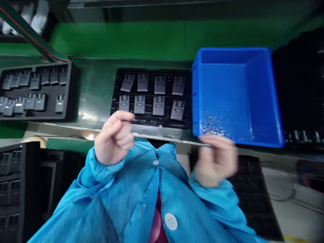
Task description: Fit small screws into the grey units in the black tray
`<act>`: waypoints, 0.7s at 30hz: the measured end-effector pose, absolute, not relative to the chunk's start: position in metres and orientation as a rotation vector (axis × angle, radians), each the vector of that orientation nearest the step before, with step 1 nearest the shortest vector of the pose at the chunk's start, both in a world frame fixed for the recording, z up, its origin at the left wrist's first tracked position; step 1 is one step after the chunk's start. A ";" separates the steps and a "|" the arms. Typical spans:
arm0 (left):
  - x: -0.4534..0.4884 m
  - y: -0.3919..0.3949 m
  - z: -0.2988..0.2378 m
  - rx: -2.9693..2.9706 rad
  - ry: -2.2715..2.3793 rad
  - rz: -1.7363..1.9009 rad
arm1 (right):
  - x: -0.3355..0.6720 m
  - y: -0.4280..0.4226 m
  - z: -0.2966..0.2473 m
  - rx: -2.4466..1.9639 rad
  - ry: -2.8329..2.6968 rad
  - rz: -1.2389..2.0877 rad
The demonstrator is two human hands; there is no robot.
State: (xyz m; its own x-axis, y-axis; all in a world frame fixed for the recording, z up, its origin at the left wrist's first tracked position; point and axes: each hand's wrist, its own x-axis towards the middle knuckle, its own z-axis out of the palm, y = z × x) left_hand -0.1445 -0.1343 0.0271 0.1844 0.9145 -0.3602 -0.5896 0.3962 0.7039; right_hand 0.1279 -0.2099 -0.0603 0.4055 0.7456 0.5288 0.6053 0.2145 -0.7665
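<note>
My left hand (115,137) is closed in front of the black plastic tray (149,120), its fingers curled and the index finger pointing right. Whatever may be inside those fingers is hidden. Two rows of small grey devices (159,105) with dark labels lie in the tray's pockets. At the near left corner of a blue bin (238,81), my right hand (216,158) is blurred by motion, thumb and fingers drawn together. What it pinches, if anything, cannot be made out. Small metal pieces like screws or pins (211,125) lie scattered in the bin's near left corner.
A black foam tray (69,91) of similar grey devices sits at the left of the green bench (92,84). Below it stand more black trays (26,175). Dark trays (298,87) are at the right of the bin, another (255,192) lower down. A green strap (30,32) crosses the upper left.
</note>
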 end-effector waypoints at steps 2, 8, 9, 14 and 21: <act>-0.149 -0.111 0.009 0.299 0.745 1.122 | 0.103 -0.192 -0.072 -1.486 -1.544 0.228; -0.143 -0.085 -0.023 -0.095 0.574 1.002 | 0.095 -0.155 -0.115 -1.762 -1.721 0.166; -0.139 -0.083 -0.024 -0.120 0.556 0.977 | 0.095 -0.152 -0.119 -1.795 -1.746 0.174; -0.122 -0.074 -0.033 -0.181 0.502 0.867 | 0.091 -0.145 -0.131 -1.888 -1.844 0.122; -0.118 -0.054 -0.049 -0.183 0.494 0.912 | 0.094 -0.149 -0.129 -1.706 -1.941 0.159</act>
